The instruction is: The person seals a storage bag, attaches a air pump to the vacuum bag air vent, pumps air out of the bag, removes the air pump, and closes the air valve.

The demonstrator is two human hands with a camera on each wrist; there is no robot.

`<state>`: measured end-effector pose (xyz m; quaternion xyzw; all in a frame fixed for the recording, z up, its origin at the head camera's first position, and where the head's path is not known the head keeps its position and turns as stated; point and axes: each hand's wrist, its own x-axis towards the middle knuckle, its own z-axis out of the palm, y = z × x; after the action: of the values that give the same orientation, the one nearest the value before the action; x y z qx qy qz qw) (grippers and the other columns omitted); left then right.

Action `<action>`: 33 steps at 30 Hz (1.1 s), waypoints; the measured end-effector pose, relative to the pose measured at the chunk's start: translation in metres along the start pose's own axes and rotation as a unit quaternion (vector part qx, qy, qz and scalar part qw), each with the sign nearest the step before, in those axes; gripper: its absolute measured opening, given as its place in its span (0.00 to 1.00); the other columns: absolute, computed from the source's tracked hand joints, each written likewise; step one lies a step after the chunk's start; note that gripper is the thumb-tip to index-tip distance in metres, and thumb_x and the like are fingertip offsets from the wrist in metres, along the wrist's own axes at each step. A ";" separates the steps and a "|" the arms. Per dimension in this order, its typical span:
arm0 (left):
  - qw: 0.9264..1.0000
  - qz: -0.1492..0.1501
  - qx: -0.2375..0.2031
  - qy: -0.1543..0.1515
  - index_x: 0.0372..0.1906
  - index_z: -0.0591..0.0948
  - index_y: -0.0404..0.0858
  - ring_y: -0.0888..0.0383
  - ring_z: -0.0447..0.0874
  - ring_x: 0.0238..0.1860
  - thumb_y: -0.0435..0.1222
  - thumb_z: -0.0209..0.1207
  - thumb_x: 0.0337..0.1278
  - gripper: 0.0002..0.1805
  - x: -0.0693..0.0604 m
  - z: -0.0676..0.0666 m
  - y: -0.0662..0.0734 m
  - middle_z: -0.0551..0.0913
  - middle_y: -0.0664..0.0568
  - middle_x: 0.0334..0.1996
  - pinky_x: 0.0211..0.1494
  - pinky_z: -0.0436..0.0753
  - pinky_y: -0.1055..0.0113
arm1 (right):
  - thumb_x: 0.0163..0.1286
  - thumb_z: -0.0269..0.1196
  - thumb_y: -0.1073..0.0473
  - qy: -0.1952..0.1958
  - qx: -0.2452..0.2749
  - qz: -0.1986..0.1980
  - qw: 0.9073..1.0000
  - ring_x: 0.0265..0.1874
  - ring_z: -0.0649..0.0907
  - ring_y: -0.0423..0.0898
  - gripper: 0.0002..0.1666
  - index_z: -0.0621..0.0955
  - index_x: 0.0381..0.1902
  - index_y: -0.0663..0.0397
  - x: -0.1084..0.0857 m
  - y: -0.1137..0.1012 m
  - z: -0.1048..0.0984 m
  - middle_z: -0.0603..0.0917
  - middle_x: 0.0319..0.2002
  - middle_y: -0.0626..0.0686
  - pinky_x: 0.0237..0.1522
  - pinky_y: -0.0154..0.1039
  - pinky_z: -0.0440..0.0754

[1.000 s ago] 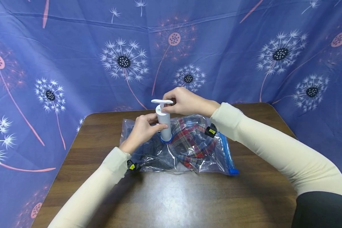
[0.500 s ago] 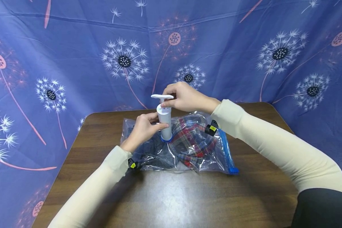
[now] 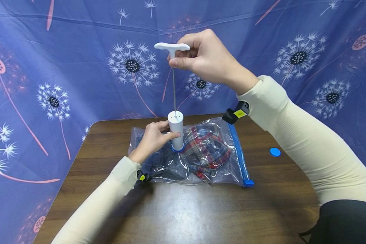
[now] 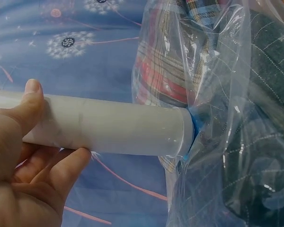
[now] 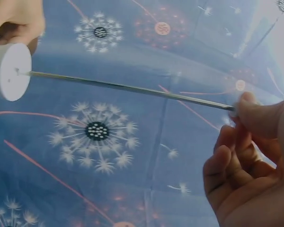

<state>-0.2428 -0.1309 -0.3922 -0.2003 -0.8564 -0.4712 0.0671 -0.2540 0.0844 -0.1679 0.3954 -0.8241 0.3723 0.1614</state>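
1. While the left hand (image 3: 154, 135) is gripping the white barrel (image 3: 177, 132) of a pump, thumb on one side and fingers on the other, the barrel is standing close to upright on a clear plastic bag (image 3: 167, 178).
2. High above it, the right hand (image 3: 211, 56) is pinching the white T-shaped handle (image 3: 171, 46) just under its crossbar, between thumb and fingers.
3. A thin metal rod (image 3: 174, 89) is running from the handle down into the barrel's flat top, a long stretch of it showing.
4. A blue ring (image 3: 178, 150) is circling the barrel's foot, where barrel and bag are meeting.
5. The bag is lying on the brown wooden table (image 3: 177, 213); red plaid cloth (image 3: 201, 149) is showing through its right part, while dark cloth (image 4: 255, 132) with pale broken lines is filling the left.
6. A blue zip strip (image 3: 239, 152) is edging the bag's right end, its slider (image 3: 248, 183) sitting at the near corner.
7. Beyond that end, near the right sleeve (image 3: 305, 145), a blue disc (image 3: 275, 152) is lying on the table.
8. Behind everything, a blue dandelion-patterned curtain (image 3: 88, 40) is hanging.
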 end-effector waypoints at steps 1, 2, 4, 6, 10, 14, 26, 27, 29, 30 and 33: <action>1.000 0.000 0.001 0.000 0.59 0.86 0.35 0.46 0.90 0.53 0.38 0.77 0.52 0.28 0.001 0.000 0.000 0.89 0.40 0.52 0.54 0.89 0.56 | 0.74 0.66 0.59 0.002 0.005 0.000 1.000 0.16 0.66 0.40 0.08 0.88 0.39 0.58 0.000 0.000 0.000 0.78 0.24 0.50 0.25 0.34 0.61; 1.000 0.000 0.003 0.000 0.59 0.86 0.35 0.47 0.90 0.53 0.39 0.77 0.52 0.28 0.001 0.000 -0.001 0.89 0.40 0.52 0.53 0.89 0.56 | 0.74 0.66 0.60 0.002 0.014 0.001 1.000 0.17 0.67 0.40 0.08 0.88 0.39 0.59 0.000 0.000 0.001 0.81 0.26 0.51 0.26 0.34 0.62; 1.000 -0.001 0.002 -0.002 0.59 0.85 0.36 0.47 0.90 0.53 0.38 0.77 0.52 0.28 0.002 0.000 -0.001 0.89 0.40 0.53 0.53 0.89 0.57 | 0.74 0.66 0.60 0.004 0.034 0.002 0.999 0.18 0.71 0.42 0.08 0.87 0.37 0.61 -0.001 0.002 0.003 0.84 0.30 0.52 0.26 0.34 0.64; 1.000 0.001 0.002 -0.001 0.59 0.85 0.35 0.47 0.90 0.53 0.38 0.77 0.52 0.28 0.002 0.000 -0.001 0.89 0.40 0.53 0.53 0.89 0.57 | 0.74 0.66 0.60 0.005 0.048 0.007 0.999 0.18 0.72 0.42 0.09 0.86 0.35 0.61 -0.002 0.006 0.005 0.85 0.30 0.53 0.26 0.34 0.64; 1.000 0.004 -0.001 0.002 0.60 0.85 0.36 0.47 0.90 0.53 0.39 0.77 0.52 0.29 0.001 0.000 -0.001 0.89 0.41 0.52 0.53 0.89 0.55 | 0.73 0.67 0.59 -0.013 0.051 0.019 0.998 0.17 0.69 0.41 0.09 0.86 0.33 0.59 -0.004 0.014 0.011 0.83 0.27 0.52 0.24 0.33 0.64; 1.000 0.003 0.001 -0.004 0.61 0.85 0.37 0.46 0.90 0.53 0.40 0.77 0.52 0.30 0.001 -0.001 -0.001 0.88 0.41 0.53 0.54 0.89 0.53 | 0.72 0.69 0.58 -0.055 0.046 0.023 0.997 0.20 0.70 0.42 0.07 0.87 0.34 0.55 -0.008 0.023 0.022 0.83 0.26 0.51 0.26 0.34 0.67; 1.000 0.000 0.005 -0.019 0.62 0.84 0.39 0.47 0.89 0.54 0.41 0.75 0.57 0.28 -0.001 -0.002 -0.002 0.88 0.43 0.54 0.55 0.88 0.53 | 0.72 0.69 0.54 -0.156 0.025 0.070 0.985 0.21 0.72 0.46 0.06 0.88 0.36 0.48 -0.042 0.065 0.072 0.84 0.27 0.48 0.27 0.37 0.69; 1.000 0.001 0.006 -0.018 0.62 0.84 0.39 0.47 0.90 0.54 0.41 0.75 0.56 0.28 -0.001 -0.002 -0.003 0.89 0.43 0.54 0.55 0.88 0.53 | 0.71 0.70 0.54 -0.155 0.025 0.071 0.985 0.21 0.72 0.45 0.06 0.88 0.35 0.49 -0.044 0.067 0.075 0.84 0.26 0.48 0.27 0.37 0.69; 1.000 0.001 0.005 -0.016 0.62 0.84 0.39 0.48 0.90 0.54 0.41 0.75 0.56 0.28 -0.002 -0.002 -0.003 0.89 0.43 0.53 0.54 0.89 0.54 | 0.70 0.71 0.55 -0.150 0.028 0.075 0.985 0.21 0.73 0.44 0.06 0.88 0.34 0.49 -0.047 0.071 0.082 0.85 0.26 0.47 0.27 0.36 0.70; 1.000 0.002 0.006 -0.014 0.62 0.84 0.39 0.48 0.90 0.54 0.41 0.75 0.56 0.28 -0.002 -0.002 -0.003 0.89 0.43 0.54 0.54 0.89 0.54 | 0.70 0.71 0.55 -0.148 0.031 0.079 0.985 0.21 0.73 0.43 0.06 0.88 0.34 0.50 -0.049 0.073 0.085 0.85 0.27 0.47 0.27 0.35 0.71; 1.000 0.002 0.004 -0.013 0.63 0.84 0.40 0.48 0.90 0.53 0.41 0.75 0.56 0.29 -0.002 -0.003 -0.003 0.89 0.43 0.54 0.53 0.89 0.54 | 0.70 0.71 0.55 -0.141 0.049 0.097 0.984 0.19 0.73 0.42 0.06 0.88 0.35 0.51 -0.055 0.077 0.094 0.84 0.26 0.48 0.24 0.34 0.71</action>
<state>-0.2421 -0.1355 -0.3940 -0.2080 -0.8587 -0.4647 0.0582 -0.2762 0.0759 -0.2989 0.3697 -0.8534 0.3671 -0.0125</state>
